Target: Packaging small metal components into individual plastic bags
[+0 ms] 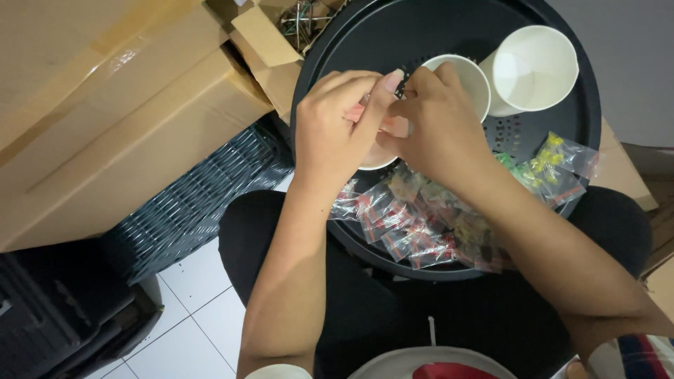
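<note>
My left hand [337, 123] and my right hand [432, 119] meet over a round black tray [590, 105] on my lap. Between their fingertips they pinch a small dark part [401, 85] above a small clear bag, mostly hidden by my fingers. Right behind my hands stands a white paper cup [469, 78]; a second white cup [537, 67] leans beside it. Another cup's rim [375, 165] shows under my left hand. Several small clear bags of red parts [393, 224] and of yellow and green parts [554, 165] lie on the tray's near side.
Big cardboard boxes [105, 119] fill the left. An open box [305, 21] holds metal wire parts. A dark woven basket [196, 203] sits by my knee, with white floor tiles [189, 323] below and a black case [49, 309] at bottom left.
</note>
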